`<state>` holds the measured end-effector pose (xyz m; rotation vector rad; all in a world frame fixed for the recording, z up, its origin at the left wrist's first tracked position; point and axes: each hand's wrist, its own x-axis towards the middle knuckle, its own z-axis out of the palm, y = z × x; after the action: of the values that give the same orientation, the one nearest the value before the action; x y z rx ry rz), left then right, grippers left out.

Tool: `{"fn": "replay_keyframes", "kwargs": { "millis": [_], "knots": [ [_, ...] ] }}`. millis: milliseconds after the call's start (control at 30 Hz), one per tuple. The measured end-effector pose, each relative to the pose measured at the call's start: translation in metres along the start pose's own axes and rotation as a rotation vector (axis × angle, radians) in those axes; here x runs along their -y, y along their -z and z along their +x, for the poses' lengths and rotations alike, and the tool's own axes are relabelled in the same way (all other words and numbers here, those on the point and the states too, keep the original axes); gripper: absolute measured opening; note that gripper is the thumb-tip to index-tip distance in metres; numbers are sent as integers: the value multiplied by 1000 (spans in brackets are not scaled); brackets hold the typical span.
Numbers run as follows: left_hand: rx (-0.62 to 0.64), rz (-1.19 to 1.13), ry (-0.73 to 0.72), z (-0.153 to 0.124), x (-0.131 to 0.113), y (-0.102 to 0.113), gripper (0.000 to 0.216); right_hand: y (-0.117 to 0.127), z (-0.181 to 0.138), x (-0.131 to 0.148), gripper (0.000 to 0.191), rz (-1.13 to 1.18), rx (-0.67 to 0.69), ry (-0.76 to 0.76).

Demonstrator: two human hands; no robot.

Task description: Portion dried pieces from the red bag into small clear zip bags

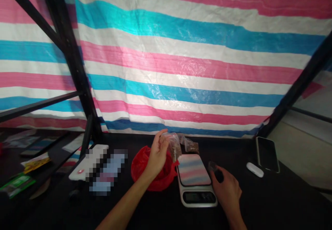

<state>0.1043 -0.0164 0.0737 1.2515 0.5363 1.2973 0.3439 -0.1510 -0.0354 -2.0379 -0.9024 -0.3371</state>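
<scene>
My left hand is raised over a red plastic bag, its fingers closed on the top of a clear plastic bag with brown contents. Just right of the red bag lies a white digital kitchen scale, its shiny plate reflecting the striped sheet. My right hand is at the scale's right side, fingers curled round a small clear, rounded thing whose kind I cannot make out. Behind the scale rests another small clear bag with brown bits.
A phone and a small white oval case lie at the right. Leftward are a white box-like object, partly pixelated, and a green packet. Black metal posts and a striped sheet bound the black table.
</scene>
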Motion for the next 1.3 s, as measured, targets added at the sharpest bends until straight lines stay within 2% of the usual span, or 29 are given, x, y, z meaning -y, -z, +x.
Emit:
{"fn": "replay_keyframes", "kwargs": {
  "millis": [67,167,233,300,367,467,567,633,767,933,1067,1300],
  "knots": [
    [-13,-95,137,10,-1,21,55,-3,0,-6,44,-38,2,-3],
    [4,-184,305,16,5,47,61,2,2,-4,54,-52,-46,-71],
    [-7,-170,329,13,11,57,58,11,6,10,57,-14,-97,-78],
    [-26,-142,322,8,17,62,52,18,8,38,53,111,-113,17],
    [-47,-110,316,3,22,64,46,18,9,78,44,288,26,126],
    [-81,-44,289,-5,24,64,38,1,8,145,40,397,403,239],
    [-115,49,197,-12,21,67,33,-27,8,193,34,546,624,283],
    [-123,168,104,-15,18,71,32,-43,7,210,27,628,686,312],
    [-112,325,15,-15,20,78,31,-59,5,216,24,716,673,338],
    [52,294,43,-13,29,78,29,-58,3,206,28,807,605,283],
    [67,270,56,-14,32,73,29,-56,4,200,30,857,634,263],
    [80,202,145,-14,35,68,34,-67,1,190,22,894,642,218]
  ]
}}
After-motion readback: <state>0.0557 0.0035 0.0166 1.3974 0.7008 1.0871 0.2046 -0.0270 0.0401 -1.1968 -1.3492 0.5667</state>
